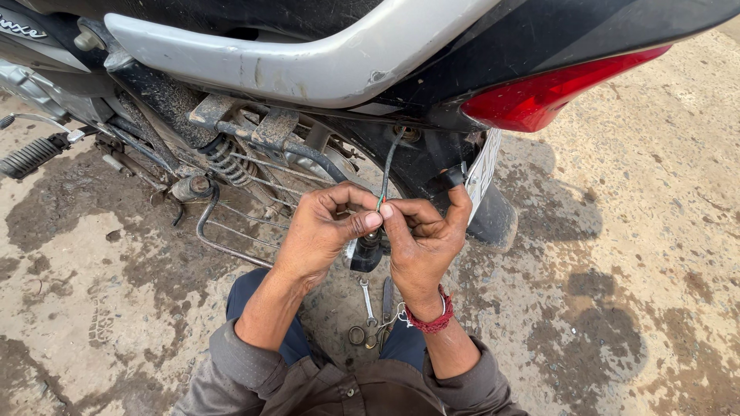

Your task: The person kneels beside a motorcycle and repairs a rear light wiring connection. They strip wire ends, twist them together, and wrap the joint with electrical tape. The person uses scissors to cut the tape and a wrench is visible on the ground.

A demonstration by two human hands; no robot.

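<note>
A thin dark cable [389,163] hangs down from under the rear of a motorcycle, ending in green and red wire ends. My left hand [324,227] and my right hand [422,239] meet at that end, both pinching the wires between thumb and fingertips. A red thread band circles my right wrist. A black rubber part [365,253] sits just below the two hands; what holds it is hidden.
Overhead are the silver grab rail [308,62] and the red tail lamp [539,96]. The rear spring [225,160] and a footrest [31,156] lie to the left. A spanner [367,299] and scissors [368,333] lie on stained concrete between my knees.
</note>
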